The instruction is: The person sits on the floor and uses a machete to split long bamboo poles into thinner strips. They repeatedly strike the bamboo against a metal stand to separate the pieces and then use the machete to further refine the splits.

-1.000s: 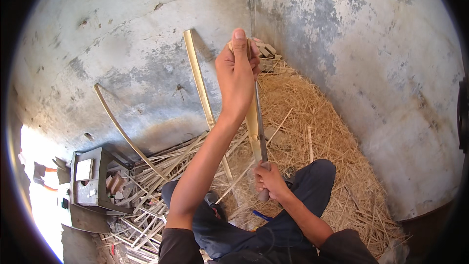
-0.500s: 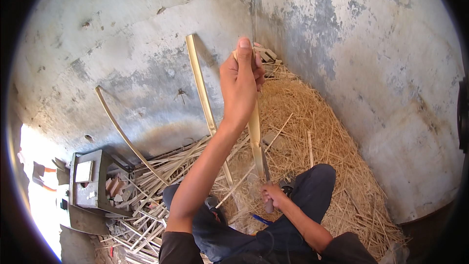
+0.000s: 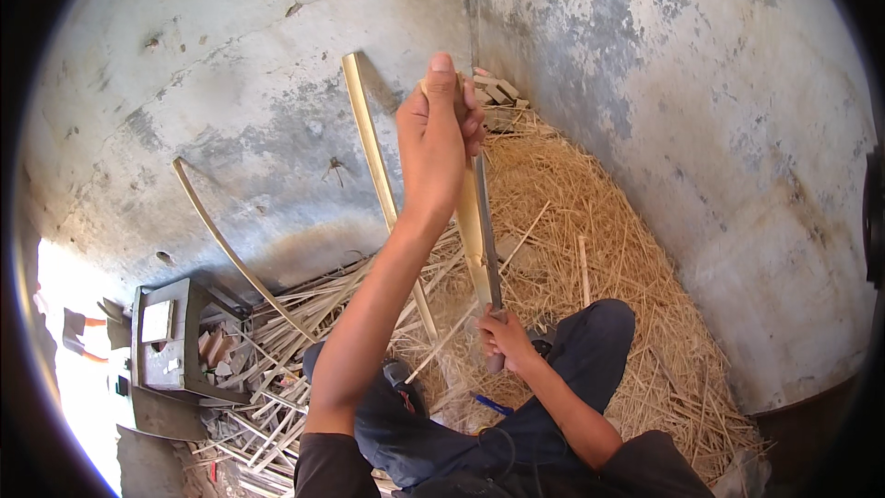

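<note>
Head view, from where I stand: two scuffed walls, left wall (image 3: 249, 111) and right wall (image 3: 664, 111), meeting at a corner beyond the hands. Against the left wall, one straight slat (image 3: 369, 138) and one curved slat (image 3: 230, 249), both leaning. Open air on the right, between hands and right wall, above a heap of shavings (image 3: 590, 212).

Left hand (image 3: 435, 148): raised, arm extended, thumb upright, fingers curled around the upper end of a pale split strip (image 3: 472, 235). Whether they also touch the blade's far end, I cannot tell.

Right hand (image 3: 506, 336): low, near the bent knee (image 3: 604, 332), fingers closed in a fist on the handle of a long knife (image 3: 489, 240). The blade lies alongside the strip's right edge; the strip slants between the two hands.

Container, far left: one dark box (image 3: 175, 378), open-sided, holding broken brown and pale pieces (image 3: 218, 348); a white rectangular panel (image 3: 158, 322) on its face.
</note>
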A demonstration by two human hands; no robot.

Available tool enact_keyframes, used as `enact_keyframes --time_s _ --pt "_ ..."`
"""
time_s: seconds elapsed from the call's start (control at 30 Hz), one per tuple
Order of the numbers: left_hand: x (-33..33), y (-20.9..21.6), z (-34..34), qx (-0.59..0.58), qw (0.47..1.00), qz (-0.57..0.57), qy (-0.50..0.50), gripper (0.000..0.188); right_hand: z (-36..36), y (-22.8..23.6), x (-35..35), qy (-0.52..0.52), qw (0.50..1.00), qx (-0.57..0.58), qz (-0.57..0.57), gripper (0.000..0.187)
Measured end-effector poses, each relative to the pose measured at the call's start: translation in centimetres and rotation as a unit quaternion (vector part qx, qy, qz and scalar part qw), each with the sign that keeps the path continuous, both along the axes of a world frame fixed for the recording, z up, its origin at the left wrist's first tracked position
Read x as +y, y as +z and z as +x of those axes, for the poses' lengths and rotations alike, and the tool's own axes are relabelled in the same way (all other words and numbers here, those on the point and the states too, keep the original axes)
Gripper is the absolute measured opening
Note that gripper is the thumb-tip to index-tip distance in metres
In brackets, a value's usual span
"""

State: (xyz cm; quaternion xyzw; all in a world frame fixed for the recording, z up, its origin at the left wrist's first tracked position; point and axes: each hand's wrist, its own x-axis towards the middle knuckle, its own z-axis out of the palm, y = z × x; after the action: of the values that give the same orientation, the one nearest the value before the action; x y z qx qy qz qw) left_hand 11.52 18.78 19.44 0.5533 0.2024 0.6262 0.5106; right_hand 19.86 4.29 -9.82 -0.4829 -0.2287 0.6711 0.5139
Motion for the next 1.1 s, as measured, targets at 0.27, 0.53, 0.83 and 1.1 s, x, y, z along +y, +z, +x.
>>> enact_keyframes --time_s 0.27,0.53,0.83,1.1 --pt "0.3 4.3 -8.1 -0.006 0.987 -0.017 0.162 0.053 -0.5 -15.1 -1.4 -0.013 0.984 0.006 -0.180 0.010" --pt "-3.0 16.4 -40.9 -0.062 0.919 0.194 0.336 0.031 1.9 -18.0 0.5 -0.054 0.980 -0.132 -0.141 0.013" --pt "-12.8 16.2 -66.8 0.298 0.889 0.216 0.272 0.037 3.1 -9.8 1.6 -0.145 0.988 -0.017 -0.040 0.022" --pt "-3.7 11.2 -43.7 -0.055 0.985 0.140 0.090 0.037 3.1 -4.2 3.2 -0.142 0.981 -0.108 0.080 0.014"
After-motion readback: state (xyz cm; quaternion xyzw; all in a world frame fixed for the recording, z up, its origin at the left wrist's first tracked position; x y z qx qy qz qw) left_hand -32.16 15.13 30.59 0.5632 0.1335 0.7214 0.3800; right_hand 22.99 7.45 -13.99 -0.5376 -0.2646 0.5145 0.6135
